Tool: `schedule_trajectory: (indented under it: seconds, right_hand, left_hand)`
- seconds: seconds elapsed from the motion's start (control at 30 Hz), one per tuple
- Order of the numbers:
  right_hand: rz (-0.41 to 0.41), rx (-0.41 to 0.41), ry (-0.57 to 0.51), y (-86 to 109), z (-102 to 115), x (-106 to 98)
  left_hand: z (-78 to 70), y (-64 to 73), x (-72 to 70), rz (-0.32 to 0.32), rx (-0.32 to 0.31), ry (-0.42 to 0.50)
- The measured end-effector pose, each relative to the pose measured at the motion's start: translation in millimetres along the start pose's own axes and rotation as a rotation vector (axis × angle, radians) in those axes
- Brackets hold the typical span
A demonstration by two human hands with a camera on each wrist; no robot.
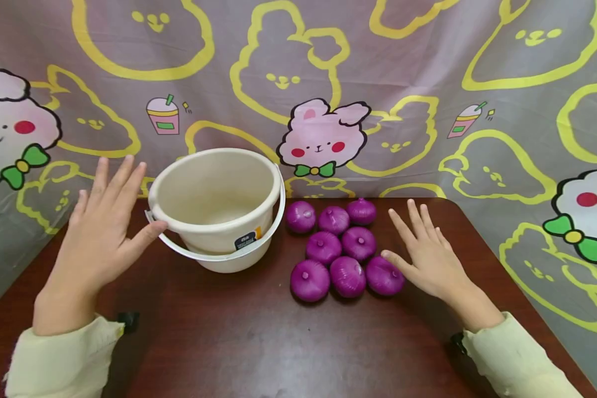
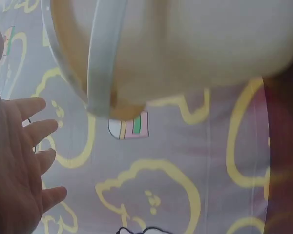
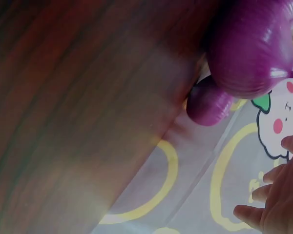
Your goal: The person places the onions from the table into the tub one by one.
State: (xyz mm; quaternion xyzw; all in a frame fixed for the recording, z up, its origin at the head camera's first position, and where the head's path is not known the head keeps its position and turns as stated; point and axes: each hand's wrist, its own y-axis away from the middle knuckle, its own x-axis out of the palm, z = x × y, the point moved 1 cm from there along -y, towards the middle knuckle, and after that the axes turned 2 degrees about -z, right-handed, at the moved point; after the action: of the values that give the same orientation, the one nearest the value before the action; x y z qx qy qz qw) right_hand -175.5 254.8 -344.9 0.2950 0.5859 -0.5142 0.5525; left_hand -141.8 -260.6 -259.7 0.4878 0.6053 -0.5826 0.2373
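Observation:
My left hand (image 1: 101, 232) is held up with fingers spread beside a cream bucket (image 1: 229, 243); in the head view its thumb tip overlaps the bucket's rim. The bucket stands upright, its white handle (image 1: 273, 224) lowered round the front. To its right, several purple onions (image 1: 323, 249) sit grouped in rows on the table. My right hand (image 1: 430, 260), fingers straight and apart, hovers near the rightmost front onion (image 1: 385, 275) and holds nothing. The left wrist view shows the bucket (image 2: 200, 48) close by, and the right wrist view a large onion (image 3: 254, 48) with a smaller-looking one behind.
The dark brown wooden table (image 1: 278, 354) extends under both forearms. Directly behind it hangs a grey curtain (image 1: 408, 61) printed with yellow outlines and cartoon rabbits. Black straps or devices (image 1: 128, 321) show at the cream sleeve cuffs.

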Motion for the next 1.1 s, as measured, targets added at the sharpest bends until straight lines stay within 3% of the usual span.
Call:
schedule_trajectory:
  seconds: [0.27, 0.7, 1.1]
  right_hand:
    - [0.037, -0.052, -0.005, 3.3, 10, 3]
    - [0.093, -0.068, -0.013, 7.0, 13, 9]
    - [0.122, -0.101, 0.0, 8.5, 15, 13]
  left_hand:
    - [-15.5, -8.9, 11.5, -0.019, 0.024, 0.068]
    - [-21.9, -9.1, 26.4, 0.026, 0.007, 0.122]
    - [-20.6, -11.2, 32.0, 0.032, 0.029, 0.1]
